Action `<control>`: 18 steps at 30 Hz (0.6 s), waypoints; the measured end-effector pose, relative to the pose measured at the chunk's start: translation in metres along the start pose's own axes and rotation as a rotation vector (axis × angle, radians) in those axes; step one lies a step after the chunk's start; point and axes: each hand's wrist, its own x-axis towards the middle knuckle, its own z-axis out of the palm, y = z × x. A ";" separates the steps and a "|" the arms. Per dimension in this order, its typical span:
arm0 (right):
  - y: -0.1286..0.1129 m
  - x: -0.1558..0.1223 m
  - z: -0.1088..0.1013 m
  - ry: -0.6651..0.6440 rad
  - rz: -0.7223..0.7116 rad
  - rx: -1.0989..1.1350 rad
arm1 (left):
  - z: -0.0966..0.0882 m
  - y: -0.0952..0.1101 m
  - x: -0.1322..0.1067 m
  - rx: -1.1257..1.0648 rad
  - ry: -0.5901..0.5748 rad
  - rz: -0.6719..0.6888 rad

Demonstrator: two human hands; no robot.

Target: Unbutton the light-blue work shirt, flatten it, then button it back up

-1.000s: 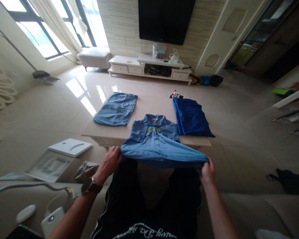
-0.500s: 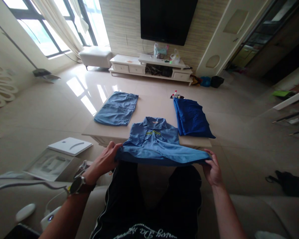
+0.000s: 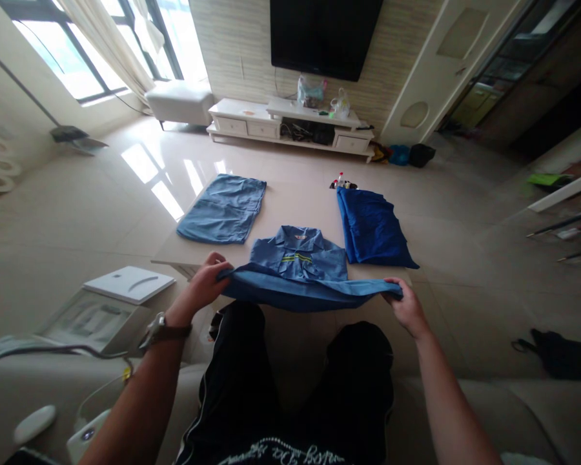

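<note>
At the near edge of the low table (image 3: 297, 203), the left hand (image 3: 204, 281) and right hand (image 3: 405, 305) are each pinching a hem corner of a light-blue collared work shirt (image 3: 297, 258), holding the hem taut while the collar is lying flat. A bottom-up fold seems to be in hand; finishing it is calling for both hands travelling level toward the collar.

Room lit by daylight from windows (image 3: 77, 58); glare thrown on floor (image 3: 164, 187); edges bent by lens.
</note>
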 end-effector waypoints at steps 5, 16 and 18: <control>0.002 0.062 0.014 -0.066 0.052 -0.015 | 0.013 -0.022 0.049 -0.117 0.081 -0.344; 0.019 0.257 0.089 -0.001 0.295 -0.143 | 0.046 -0.111 0.221 -0.459 0.063 -0.663; 0.024 0.286 0.112 0.042 0.291 -0.069 | 0.062 -0.123 0.249 -0.439 0.126 -0.738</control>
